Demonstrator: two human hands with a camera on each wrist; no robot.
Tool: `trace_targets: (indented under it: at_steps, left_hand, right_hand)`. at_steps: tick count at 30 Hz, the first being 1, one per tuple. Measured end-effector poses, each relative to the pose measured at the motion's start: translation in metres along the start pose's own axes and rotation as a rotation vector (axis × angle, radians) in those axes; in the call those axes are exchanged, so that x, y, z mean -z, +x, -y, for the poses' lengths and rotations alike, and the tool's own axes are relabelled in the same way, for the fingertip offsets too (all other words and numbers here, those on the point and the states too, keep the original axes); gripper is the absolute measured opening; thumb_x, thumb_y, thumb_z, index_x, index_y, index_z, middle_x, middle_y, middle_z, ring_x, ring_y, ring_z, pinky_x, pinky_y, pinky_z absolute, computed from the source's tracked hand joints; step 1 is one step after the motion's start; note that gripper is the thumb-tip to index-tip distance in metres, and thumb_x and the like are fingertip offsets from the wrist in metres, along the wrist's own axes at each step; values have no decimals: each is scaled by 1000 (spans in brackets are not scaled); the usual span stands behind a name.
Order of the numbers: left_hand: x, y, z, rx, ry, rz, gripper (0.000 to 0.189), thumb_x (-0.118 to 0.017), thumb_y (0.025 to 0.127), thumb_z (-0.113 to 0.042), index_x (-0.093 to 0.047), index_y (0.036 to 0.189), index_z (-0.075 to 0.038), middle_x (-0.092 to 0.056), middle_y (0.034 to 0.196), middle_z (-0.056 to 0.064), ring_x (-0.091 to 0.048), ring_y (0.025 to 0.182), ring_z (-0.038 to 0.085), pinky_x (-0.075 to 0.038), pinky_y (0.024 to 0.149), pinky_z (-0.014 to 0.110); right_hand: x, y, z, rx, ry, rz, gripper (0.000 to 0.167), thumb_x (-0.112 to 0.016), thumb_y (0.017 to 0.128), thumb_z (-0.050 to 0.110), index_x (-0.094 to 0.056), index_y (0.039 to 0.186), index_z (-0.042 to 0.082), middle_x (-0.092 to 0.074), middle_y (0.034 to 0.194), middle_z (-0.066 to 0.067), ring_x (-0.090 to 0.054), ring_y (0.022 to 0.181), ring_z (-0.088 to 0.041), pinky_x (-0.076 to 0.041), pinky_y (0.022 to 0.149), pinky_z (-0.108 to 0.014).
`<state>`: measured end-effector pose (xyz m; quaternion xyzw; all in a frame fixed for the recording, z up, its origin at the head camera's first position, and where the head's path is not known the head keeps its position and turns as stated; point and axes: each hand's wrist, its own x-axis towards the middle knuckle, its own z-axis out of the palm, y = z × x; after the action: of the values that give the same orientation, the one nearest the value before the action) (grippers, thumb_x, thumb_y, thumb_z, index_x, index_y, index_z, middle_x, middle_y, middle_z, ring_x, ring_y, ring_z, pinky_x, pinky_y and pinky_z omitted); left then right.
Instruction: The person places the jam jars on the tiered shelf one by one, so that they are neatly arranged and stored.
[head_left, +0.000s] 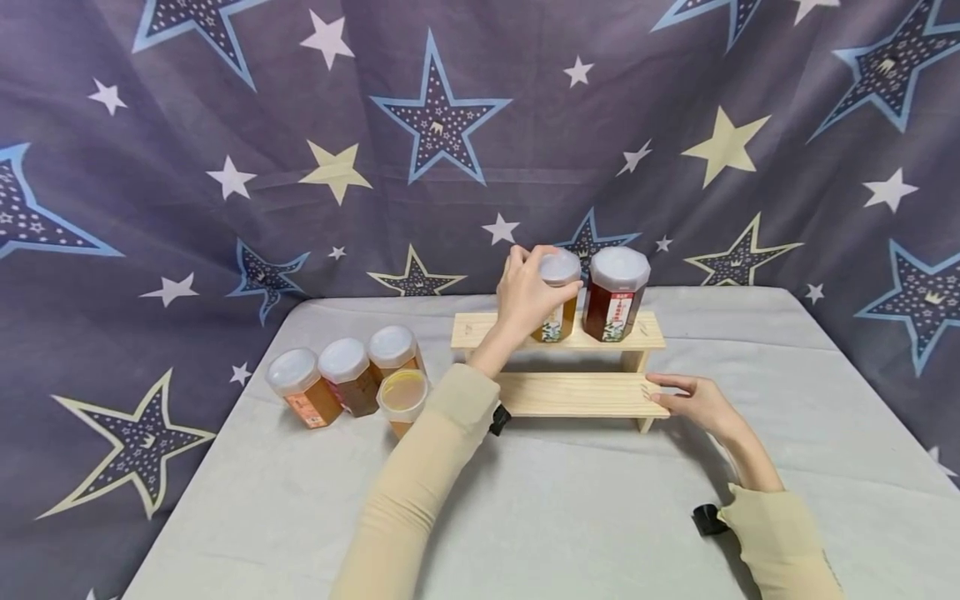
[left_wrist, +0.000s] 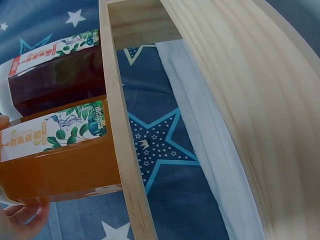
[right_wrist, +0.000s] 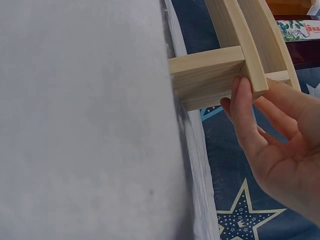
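On the upper board of a two-step wooden rack (head_left: 577, 395) stand two lidded jars. My left hand (head_left: 525, 292) grips the amber jar (head_left: 557, 321) near its pale lid, thumb on one side and fingers on the other. The amber jar's base meets the board in the left wrist view, where its leaf-patterned label (left_wrist: 75, 129) shows. Close on its right is a dark red jar (head_left: 617, 300) with a red and white label. At the rack's right end, my right hand (head_left: 701, 404) pinches the end of the lower board (right_wrist: 252, 55) between thumb and fingers.
Several more lidded jars stand grouped left of the rack: an orange-labelled jar (head_left: 303, 387), a brown jar (head_left: 351, 379), an amber jar behind (head_left: 396, 350) and a yellow-topped jar (head_left: 403, 393) partly behind my left sleeve. A star-patterned curtain (head_left: 420, 225) hangs behind the cloth-covered table (head_left: 585, 508).
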<state>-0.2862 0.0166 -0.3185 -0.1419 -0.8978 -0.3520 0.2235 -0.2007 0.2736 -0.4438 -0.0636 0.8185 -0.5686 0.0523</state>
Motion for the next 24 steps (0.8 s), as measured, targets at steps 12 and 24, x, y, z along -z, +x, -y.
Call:
trace_targets:
  at_steps: [12,24]
  left_hand:
    - [1,-1,-2,-35,46,58,56,-67,71,-49,-52,116,-20,-42,100,7,-44,89,20,-43,67,30]
    - [12,-13,7,-67,-19,189,62,-61,81,-40,-37,135,-21,-27,136,16,-37,117,31,-34,93,43]
  right_hand:
    - [1,0,0,3,21,10,46,-60,83,8,-45,120,-14,-57,110,-23,-60,74,-1,-50,62,-24]
    - [0,0,1,-2,14,7,47,-61,83,10,-46,119,-14,-62,102,-14,-60,73,-2,-50,62,-24]
